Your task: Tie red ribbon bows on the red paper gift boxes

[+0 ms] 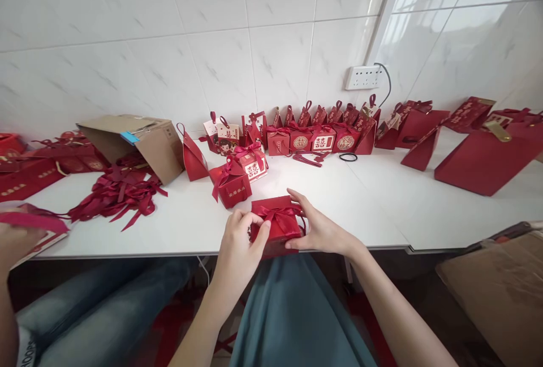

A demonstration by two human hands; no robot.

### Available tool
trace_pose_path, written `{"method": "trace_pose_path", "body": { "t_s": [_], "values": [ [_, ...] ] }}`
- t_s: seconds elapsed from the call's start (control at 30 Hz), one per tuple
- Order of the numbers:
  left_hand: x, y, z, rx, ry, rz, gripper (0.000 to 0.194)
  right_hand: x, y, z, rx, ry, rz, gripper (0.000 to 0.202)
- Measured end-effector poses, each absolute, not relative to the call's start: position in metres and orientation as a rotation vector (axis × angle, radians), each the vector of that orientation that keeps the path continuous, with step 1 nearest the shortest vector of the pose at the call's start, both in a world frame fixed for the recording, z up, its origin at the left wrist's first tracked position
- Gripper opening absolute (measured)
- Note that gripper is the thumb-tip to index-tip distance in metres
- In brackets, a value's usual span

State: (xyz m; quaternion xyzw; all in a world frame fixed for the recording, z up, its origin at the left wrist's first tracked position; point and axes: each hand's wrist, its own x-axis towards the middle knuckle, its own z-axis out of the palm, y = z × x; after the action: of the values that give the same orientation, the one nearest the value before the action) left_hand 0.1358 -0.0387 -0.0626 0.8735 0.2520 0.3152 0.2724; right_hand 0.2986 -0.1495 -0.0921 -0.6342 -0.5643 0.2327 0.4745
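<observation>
A red gift box with a dark red ribbon bow on top sits at the table's front edge, right before me. My left hand is closed at the box's left side, thumb and forefinger pinching the ribbon by the bow. My right hand spans the right side of the box, thumb in front and fingers at the back corner. Just behind stand a red box with a bow and a white-fronted box with a red double-happiness sign.
Rows of finished red boxes line the wall. A cardboard carton lies on its side at left, a heap of ribbons spilling out. Beside me a co-worker's hand holds a ribbon-tied box. Large red bags stand at right.
</observation>
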Motion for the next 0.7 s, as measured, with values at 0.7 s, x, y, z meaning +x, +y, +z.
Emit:
{"method": "trace_pose_path", "body": {
  "t_s": [0.7],
  "values": [
    [0.192, -0.087, -0.094, 1.749, 0.131, -0.092, 0.032, 0.31, -0.277, -0.083, -1.937, -1.107, -0.454, 0.089]
  ]
}}
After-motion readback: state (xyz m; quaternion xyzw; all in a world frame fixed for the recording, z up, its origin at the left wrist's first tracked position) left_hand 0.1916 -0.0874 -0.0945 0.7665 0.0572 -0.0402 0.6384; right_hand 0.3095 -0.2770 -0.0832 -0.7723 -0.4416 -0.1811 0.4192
